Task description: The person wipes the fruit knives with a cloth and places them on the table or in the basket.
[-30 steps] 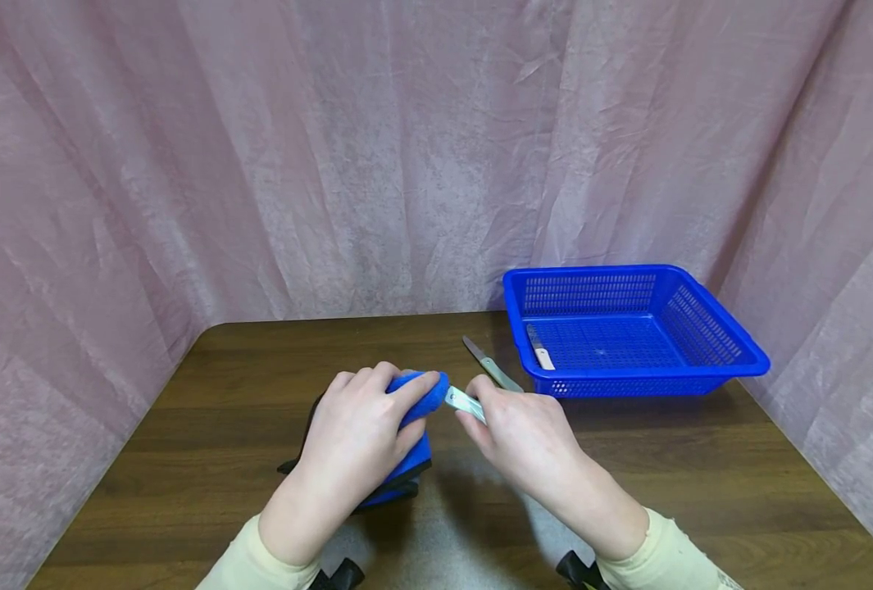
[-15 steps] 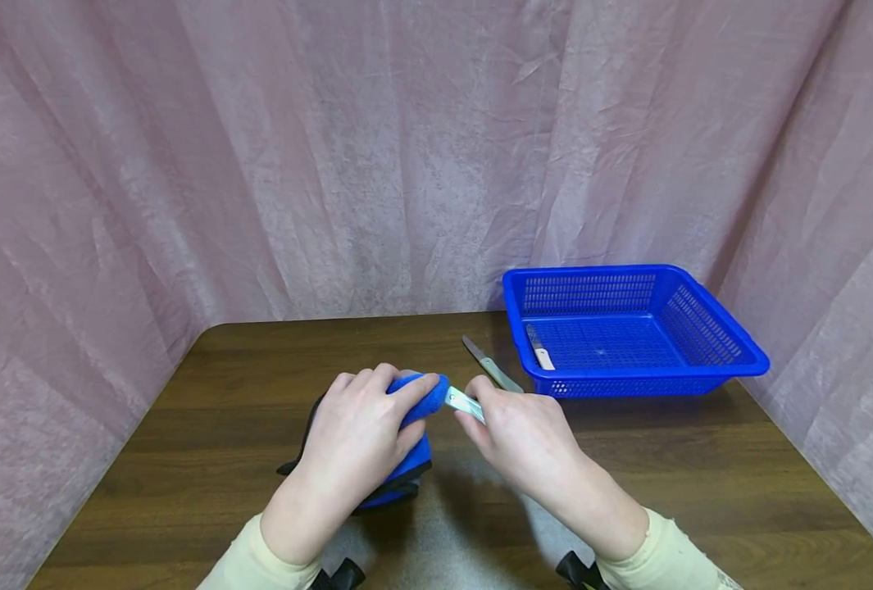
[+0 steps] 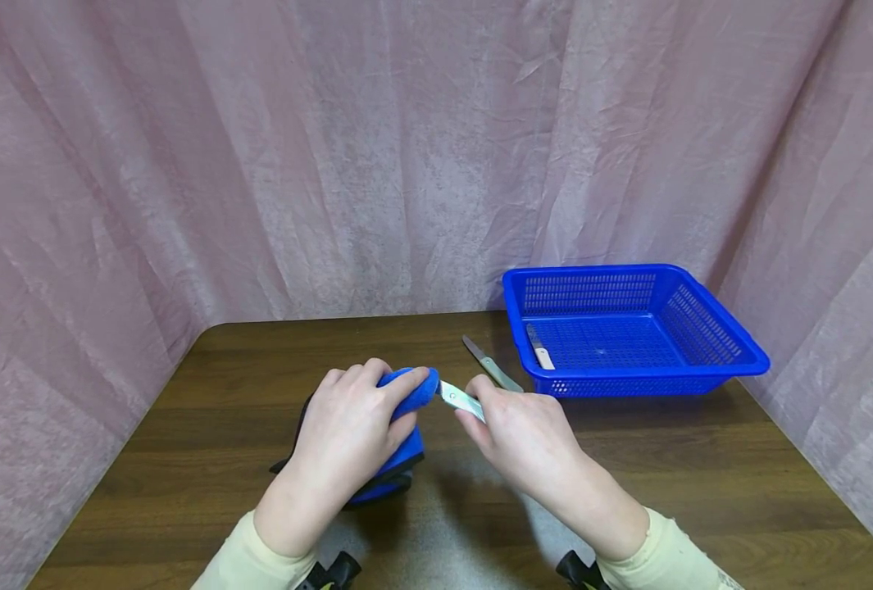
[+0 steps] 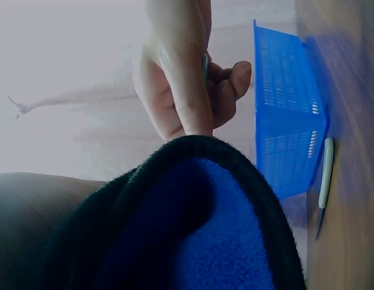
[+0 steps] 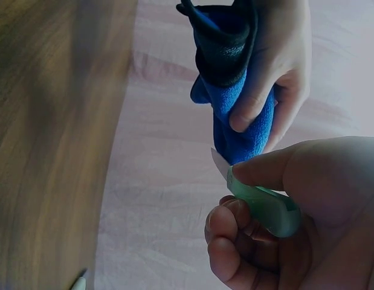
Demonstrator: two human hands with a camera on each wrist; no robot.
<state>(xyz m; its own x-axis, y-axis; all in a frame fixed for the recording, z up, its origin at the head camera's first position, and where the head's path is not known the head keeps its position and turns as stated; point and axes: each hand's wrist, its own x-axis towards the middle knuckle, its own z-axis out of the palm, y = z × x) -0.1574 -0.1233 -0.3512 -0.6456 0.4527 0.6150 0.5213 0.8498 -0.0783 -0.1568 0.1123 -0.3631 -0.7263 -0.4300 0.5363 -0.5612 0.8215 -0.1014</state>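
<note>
My left hand (image 3: 351, 422) grips a blue cloth (image 3: 416, 395) with black edging, folded over the blade of a knife. The pale green handle of that knife (image 5: 265, 205) is held in my right hand (image 3: 528, 430), thumb along one side and fingers curled below. In the right wrist view a short bit of blade shows between handle and cloth; the rest is hidden in the cloth. Loose folds of the cloth hang under my left hand. In the left wrist view the cloth's edge covers much of the lower part.
A second green-handled knife (image 3: 491, 365) lies on the wooden table (image 3: 259, 360), against the near left corner of a blue plastic basket (image 3: 635, 373). Inside the basket, at its left, rests a white-handled knife (image 3: 541, 348). A pink curtain (image 3: 406, 164) hangs behind the table.
My left hand and the cloth have shifted slightly left and up, away from the handle, baring a little of the blade. My right hand has stayed in place.
</note>
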